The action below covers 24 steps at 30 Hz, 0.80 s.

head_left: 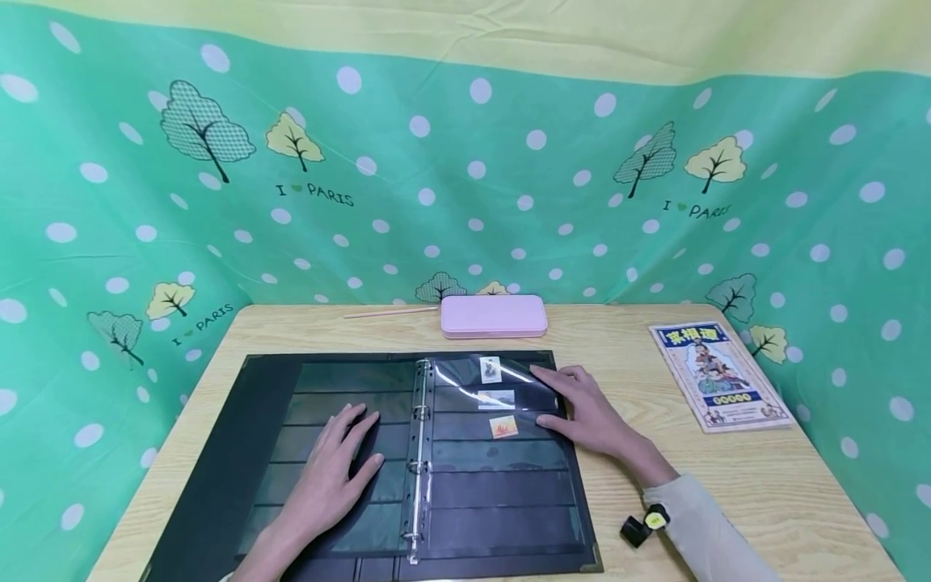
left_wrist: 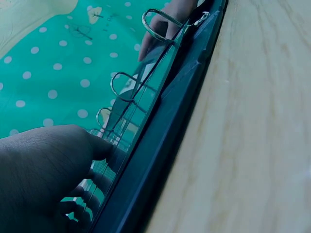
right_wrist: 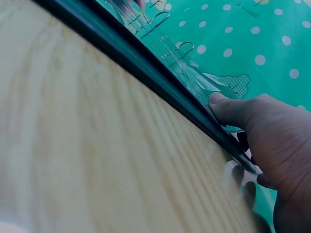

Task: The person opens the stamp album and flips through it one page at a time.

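A black stamp album [head_left: 502,529] lies spread on the table, its metal rings [head_left: 418,467] showing between the pages. Three small stamps sit in the upper strips of the right page: a pale upright stamp [head_left: 490,370], a greyish stamp [head_left: 496,399] and an orange-and-cream stamp [head_left: 503,427]. My left hand [head_left: 330,473] rests on the dark left page with its fingers spread. At the right page's upper outer edge, my right hand [head_left: 592,412] touches the clear sheet with thumb and forefinger. That sheet [left_wrist: 119,141] bulges slightly and shines there.
Behind the album lie a pink pencil case [head_left: 494,315] and a thin stick [head_left: 390,312]. An illustrated booklet [head_left: 720,376] is on the right. A small black device [head_left: 643,524] is at the right wrist. Polka-dot cloth [head_left: 465,178] surrounds the wooden table [head_left: 618,339].
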Each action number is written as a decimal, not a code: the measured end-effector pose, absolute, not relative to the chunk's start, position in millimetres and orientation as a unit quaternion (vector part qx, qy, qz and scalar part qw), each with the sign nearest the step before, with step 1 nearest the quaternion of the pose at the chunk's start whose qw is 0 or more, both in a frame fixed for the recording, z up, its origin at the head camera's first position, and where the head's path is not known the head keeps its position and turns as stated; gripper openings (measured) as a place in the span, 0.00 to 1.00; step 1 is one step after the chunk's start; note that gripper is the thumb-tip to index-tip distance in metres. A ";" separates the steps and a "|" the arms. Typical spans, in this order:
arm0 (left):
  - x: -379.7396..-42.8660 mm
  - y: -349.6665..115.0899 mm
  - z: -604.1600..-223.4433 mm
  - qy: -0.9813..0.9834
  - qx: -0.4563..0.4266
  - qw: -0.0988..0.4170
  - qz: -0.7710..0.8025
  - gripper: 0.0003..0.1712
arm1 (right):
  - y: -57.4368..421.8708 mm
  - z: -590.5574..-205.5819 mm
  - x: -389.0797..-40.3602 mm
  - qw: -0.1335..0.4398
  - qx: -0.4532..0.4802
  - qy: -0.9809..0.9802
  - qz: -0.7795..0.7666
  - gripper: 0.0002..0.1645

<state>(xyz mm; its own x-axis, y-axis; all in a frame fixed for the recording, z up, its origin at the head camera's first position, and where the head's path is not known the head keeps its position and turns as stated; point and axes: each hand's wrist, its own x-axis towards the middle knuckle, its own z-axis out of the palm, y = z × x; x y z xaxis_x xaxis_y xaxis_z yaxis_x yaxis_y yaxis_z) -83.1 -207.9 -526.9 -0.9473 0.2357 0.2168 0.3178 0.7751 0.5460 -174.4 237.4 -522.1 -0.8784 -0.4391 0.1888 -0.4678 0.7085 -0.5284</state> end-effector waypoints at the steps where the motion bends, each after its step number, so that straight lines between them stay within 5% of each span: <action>1: -83.1 -207.9 -526.9 -0.940 -0.148 0.068 -0.301 0.35 | 237.0 -522.2 -174.1 0.028 0.244 -0.923 0.297 0.48; 8: -83.0 -208.2 -527.2 -0.941 -0.147 0.067 -0.299 0.35 | 234.2 -523.1 -173.0 0.032 0.239 -0.908 0.343 0.45; 16: -82.2 -208.4 -527.8 -0.941 -0.149 0.069 -0.297 0.35 | 230.8 -520.2 -174.7 0.014 0.216 -0.880 0.422 0.60; 24: -82.2 -208.5 -526.7 -0.942 -0.150 0.072 -0.292 0.34 | 231.9 -517.8 -175.5 -0.003 0.186 -0.863 0.469 0.63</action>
